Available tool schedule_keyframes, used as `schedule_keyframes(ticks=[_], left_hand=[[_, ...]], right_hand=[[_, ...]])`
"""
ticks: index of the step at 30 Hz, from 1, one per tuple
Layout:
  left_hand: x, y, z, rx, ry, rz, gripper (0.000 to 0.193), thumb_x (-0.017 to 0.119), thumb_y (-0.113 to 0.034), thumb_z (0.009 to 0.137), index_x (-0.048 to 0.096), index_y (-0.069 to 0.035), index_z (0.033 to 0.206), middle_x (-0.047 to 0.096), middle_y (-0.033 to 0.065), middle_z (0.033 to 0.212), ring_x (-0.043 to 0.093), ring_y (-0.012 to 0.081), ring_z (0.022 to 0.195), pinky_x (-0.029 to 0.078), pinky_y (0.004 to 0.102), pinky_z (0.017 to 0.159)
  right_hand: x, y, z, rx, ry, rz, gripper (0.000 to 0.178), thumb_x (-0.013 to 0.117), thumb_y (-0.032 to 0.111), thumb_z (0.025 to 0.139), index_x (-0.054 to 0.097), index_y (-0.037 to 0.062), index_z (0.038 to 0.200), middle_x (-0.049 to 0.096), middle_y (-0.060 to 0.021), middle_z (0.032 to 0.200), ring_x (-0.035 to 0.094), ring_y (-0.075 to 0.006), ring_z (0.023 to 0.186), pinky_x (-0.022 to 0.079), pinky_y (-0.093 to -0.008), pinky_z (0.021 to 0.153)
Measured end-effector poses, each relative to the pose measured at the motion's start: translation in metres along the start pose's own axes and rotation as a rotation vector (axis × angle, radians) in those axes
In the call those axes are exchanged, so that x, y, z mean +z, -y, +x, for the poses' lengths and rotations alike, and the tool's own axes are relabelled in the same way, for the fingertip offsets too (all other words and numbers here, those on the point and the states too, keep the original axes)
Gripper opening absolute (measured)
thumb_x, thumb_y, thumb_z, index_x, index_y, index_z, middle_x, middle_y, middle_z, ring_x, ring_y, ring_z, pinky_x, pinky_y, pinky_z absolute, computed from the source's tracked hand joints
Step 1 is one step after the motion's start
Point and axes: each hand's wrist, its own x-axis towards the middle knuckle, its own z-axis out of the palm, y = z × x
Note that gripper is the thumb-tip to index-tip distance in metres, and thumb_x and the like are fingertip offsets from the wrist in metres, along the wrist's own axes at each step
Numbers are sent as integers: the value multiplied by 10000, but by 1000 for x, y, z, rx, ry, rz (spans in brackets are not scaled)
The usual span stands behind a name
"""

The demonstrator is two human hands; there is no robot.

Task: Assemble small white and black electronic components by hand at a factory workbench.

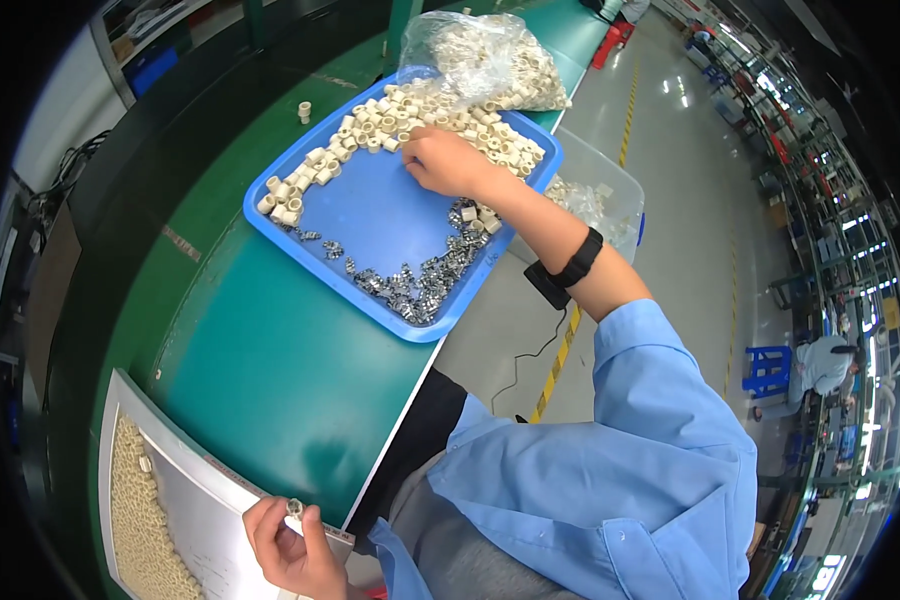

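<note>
My left hand (295, 552) is at the lower left, pinching a small cream cylindrical fitting (294, 509) upright between thumb and forefinger. A dark, shiny bit shows at its upper end. My right hand (448, 163) reaches over the blue tray (263, 222), at the edge of a heap of cream plastic fittings (370, 125). Its fingers are drawn together; what they pinch, if anything, is hidden. Small silvery metal parts (425, 290) lie along the tray's near and right sides, with a few cream fittings among them.
A clear plastic bag of cream parts (490, 60) rests over the tray's far end. One stack of cream fittings (304, 112) stands left of the tray. A white-rimmed tray of small beige pieces (145, 510) is lower left. A translucent bin (615, 190) sits right of the bench.
</note>
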Motion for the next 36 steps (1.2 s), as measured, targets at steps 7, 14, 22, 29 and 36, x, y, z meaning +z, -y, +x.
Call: schedule_keyframes(ticks=[7,14,22,29,36], left_hand=[[6,-8,10,92,121,20,292,697,142,823,637,44,1092,576,138,1118,570,214,1015,479,311,875],[9,-7,6,55,113,9,293,710,125,822,642,37,1093,569,136,1119,561,212,1001,467,305,874],[10,-9,7,71,105,11,272,729,107,834,643,48,1085,566,149,1104,571,223,953,491,307,823],[24,-17,18,78,56,56,274,754,113,812,647,53,1058,587,162,1050,582,236,894,504,309,787],[41,-35,38,156,102,192,253,726,129,815,641,49,1040,659,166,1007,637,244,900,512,318,810]], right_hand=[[-25,22,-28,31,-51,-100,312,650,109,846,702,54,1149,649,-147,1134,626,-356,1101,522,-442,951],[-51,-5,-50,37,99,26,392,647,106,811,697,55,1196,654,-133,1122,622,-327,1102,507,-453,963],[-44,-2,-50,-134,157,-149,304,690,78,829,734,49,1128,672,-119,1027,648,-294,1031,528,-406,895],[-41,102,-57,49,154,1143,183,717,77,943,708,-11,1104,690,-58,1031,647,-133,842,526,-280,763],[-45,211,-87,107,453,1577,156,726,47,940,664,-29,1061,688,-86,974,631,-104,776,519,-288,679]])
